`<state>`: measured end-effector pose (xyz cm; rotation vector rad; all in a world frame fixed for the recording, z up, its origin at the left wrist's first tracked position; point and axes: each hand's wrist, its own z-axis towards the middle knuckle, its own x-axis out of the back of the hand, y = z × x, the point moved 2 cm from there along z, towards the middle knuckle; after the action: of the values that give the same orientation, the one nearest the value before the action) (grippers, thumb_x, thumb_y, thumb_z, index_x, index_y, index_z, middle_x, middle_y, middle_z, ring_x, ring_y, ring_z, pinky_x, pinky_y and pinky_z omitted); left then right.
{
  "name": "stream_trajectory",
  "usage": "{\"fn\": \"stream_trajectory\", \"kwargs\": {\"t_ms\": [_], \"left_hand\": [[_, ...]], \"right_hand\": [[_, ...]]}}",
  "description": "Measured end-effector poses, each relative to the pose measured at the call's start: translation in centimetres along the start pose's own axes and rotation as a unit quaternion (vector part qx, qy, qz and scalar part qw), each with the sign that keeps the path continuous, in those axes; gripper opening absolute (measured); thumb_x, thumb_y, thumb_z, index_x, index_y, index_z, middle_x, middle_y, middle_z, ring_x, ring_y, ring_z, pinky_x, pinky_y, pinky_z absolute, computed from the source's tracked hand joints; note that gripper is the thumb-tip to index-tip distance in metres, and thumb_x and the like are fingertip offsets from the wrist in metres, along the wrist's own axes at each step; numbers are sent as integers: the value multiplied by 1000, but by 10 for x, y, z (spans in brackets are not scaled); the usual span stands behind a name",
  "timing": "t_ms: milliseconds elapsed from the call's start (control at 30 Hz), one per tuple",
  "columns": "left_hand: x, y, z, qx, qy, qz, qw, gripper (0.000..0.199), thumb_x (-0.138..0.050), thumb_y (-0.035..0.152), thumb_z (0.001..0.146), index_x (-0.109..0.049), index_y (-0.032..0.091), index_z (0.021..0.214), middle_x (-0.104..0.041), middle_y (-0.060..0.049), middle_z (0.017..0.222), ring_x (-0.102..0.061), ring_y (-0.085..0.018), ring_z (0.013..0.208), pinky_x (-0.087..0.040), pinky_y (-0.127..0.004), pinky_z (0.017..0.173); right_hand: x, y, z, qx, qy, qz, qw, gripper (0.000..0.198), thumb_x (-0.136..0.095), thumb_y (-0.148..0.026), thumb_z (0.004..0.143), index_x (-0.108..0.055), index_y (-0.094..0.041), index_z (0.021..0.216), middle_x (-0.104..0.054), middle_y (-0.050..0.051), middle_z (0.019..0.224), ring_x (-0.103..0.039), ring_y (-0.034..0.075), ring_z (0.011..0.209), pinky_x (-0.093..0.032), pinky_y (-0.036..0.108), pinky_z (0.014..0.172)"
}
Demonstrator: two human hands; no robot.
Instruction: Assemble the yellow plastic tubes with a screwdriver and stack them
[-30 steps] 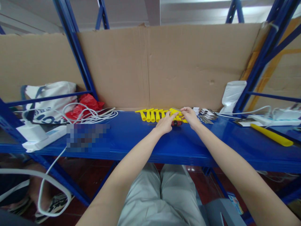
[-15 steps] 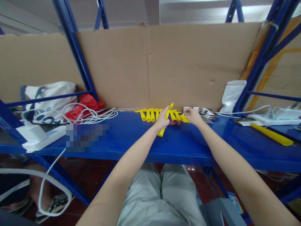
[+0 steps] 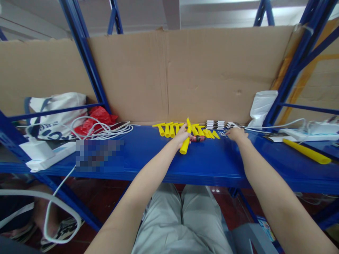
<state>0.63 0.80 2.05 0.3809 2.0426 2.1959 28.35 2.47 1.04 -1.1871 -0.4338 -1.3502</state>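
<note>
The left hand (image 3: 181, 137) grips a tapering yellow plastic tube (image 3: 185, 144), long axis pointing forward; small silvery metal pieces (image 3: 221, 133) lie just left of the nearer right hand (image 3: 236, 134) (fingers bent, pinch unclear).

Both bare arms cross the tabletop's (image 3: 156, 160) front edge and reach toward its back edge. The left arm (image 3: 144, 188) slants inward, wrist nearly straight, the left grip (image 3: 182, 136) curled tight. The right arm (image 3: 275, 197) slants inward too, the right grip (image 3: 237, 134) low, fingers bent leftward, fingertips too small to read.
</note>
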Motion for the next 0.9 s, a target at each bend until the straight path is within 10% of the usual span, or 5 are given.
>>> {"fn": "stream_trajectory", "kwargs": {"t_ms": [400, 900], "left_hand": [[-2, 3, -3, -15, -11, -73, 997, 94, -55, -3, 65, -17, 34, 142, -39, -13, 137, -62, -9, 62, -38, -15, 37], [-2, 1, 0, -12, 0, -75, 997, 95, -57, -4, 63, -20, 36, 141, -40, -14, 136, -60, -9, 59, -39, -17, 38]], "right_hand": [[8, -33, -25, -3, -122, -147, 982, 32, -50, -23, 80, -68, -24, 106, -53, 10, 128, -40, 30, 125, -33, 51, 98], [0, -39, -22, 18, -95, -180, 979, 35, -51, -21, 77, -66, -13, 107, -61, 18, 113, -51, 30, 115, -42, 42, 92]]}}
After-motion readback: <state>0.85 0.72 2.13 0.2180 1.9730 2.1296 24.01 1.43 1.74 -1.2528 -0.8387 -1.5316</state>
